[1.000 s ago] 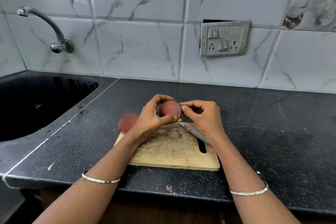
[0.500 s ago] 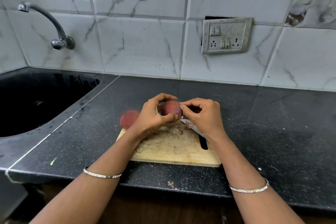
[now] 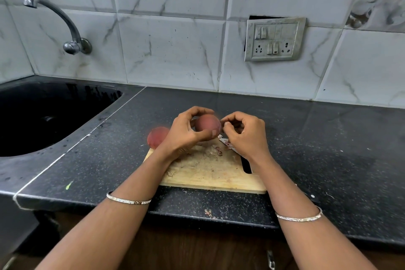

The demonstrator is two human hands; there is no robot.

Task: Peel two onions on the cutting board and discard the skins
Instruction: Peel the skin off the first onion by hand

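The left hand (image 3: 186,131) is raised at the centre of the frame. Its fingers (image 3: 192,114) and thumb are curled round the first onion (image 3: 207,125), gripping it above the far edge of the cutting board (image 3: 208,173). The right hand (image 3: 245,136) is just right of this onion, all fingers curled. Its thumb and forefinger tips pinch at the onion's right edge; whether a strip of skin lies between them cannot be determined.

The second onion (image 3: 156,137) rests at the far left corner of the board, partly hidden by the left hand. The knife (image 3: 246,164) lies on the right side of the board, under the right wrist. Skin scraps (image 3: 218,151) lie on the board near the blade.

The board sits on the dark speckled surface (image 3: 317,149). The sink (image 3: 43,116) occupies the left of the frame, with the tap (image 3: 65,26) at the upper left. A switch panel (image 3: 275,39) is mounted on the tiled wall at the upper right.
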